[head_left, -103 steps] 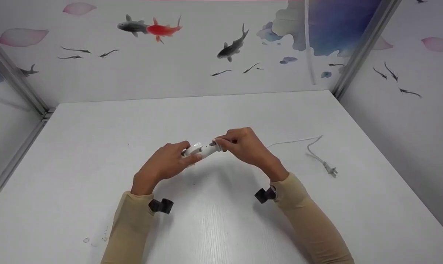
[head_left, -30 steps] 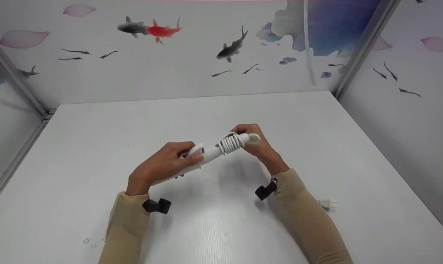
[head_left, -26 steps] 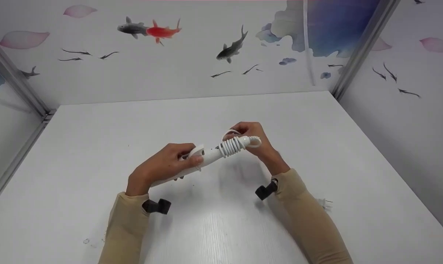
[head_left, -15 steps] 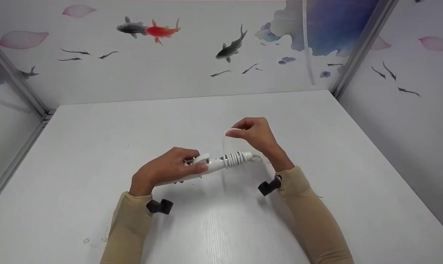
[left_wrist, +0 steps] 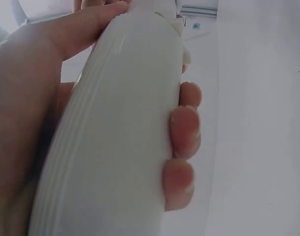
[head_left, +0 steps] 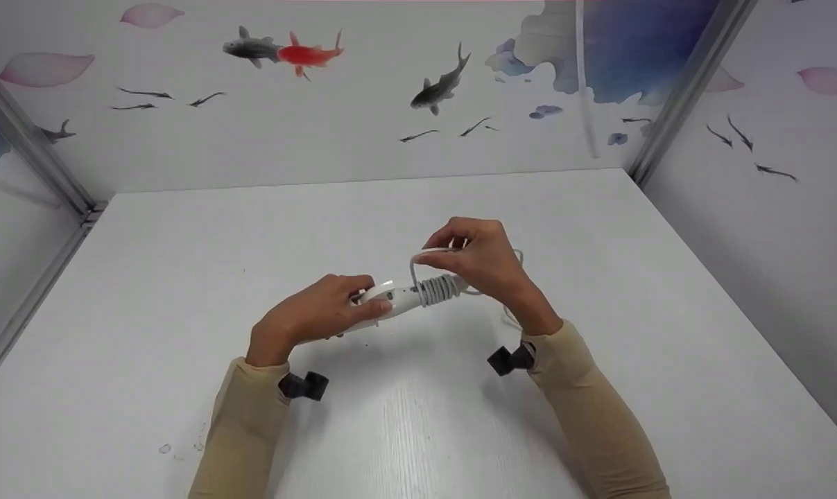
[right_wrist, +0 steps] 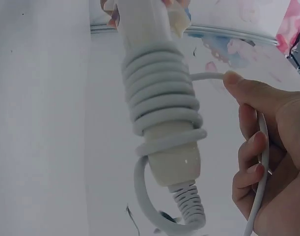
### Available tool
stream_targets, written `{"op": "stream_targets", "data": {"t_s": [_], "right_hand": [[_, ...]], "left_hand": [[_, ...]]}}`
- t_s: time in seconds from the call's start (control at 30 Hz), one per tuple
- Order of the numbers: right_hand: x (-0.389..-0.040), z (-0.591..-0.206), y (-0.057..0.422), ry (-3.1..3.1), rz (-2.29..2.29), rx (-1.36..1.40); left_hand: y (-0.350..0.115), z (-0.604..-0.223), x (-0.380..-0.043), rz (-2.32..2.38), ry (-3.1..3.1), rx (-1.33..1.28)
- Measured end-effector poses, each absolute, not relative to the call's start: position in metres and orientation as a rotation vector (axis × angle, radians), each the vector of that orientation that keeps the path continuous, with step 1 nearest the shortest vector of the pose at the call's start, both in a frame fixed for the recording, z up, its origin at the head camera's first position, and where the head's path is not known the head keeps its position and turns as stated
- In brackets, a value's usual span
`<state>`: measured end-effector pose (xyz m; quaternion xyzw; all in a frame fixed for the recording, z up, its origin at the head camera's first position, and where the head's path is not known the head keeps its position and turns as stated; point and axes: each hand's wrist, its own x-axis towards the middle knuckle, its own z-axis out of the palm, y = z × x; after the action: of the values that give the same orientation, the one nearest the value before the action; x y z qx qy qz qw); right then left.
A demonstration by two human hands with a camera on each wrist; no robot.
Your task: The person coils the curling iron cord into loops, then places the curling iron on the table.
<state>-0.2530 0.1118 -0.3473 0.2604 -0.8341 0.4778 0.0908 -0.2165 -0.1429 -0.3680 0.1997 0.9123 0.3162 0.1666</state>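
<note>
White cord [right_wrist: 162,91]: wrapping step, apparently.
Left hand [head_left: 313,312] grips appliance [head_left: 406,299]; right hand [head_left: 486,258] pinches cord; next turn likely needs tension.

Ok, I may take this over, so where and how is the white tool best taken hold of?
I'd take the white tool by its broad, smooth body, from the left: its rounded shape suits wrapping, as the left grip shows, while coiled cord crowds the other end.
</note>
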Motion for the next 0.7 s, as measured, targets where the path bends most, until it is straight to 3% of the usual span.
{"op": "stream_targets", "data": {"t_s": [0.23, 0.7], "right_hand": [[-0.244, -0.343, 0.11, -2.498, 1.428, 1.017], [-0.257, -0.343, 0.119, -2.801, 1.538, 0.942]], "left_hand": [[-0.151, -0.37, -0.221, 0.898, 2.668, 0.532], [-0.16, -0.363, -0.223, 1.012, 2.917, 0.444]]}}
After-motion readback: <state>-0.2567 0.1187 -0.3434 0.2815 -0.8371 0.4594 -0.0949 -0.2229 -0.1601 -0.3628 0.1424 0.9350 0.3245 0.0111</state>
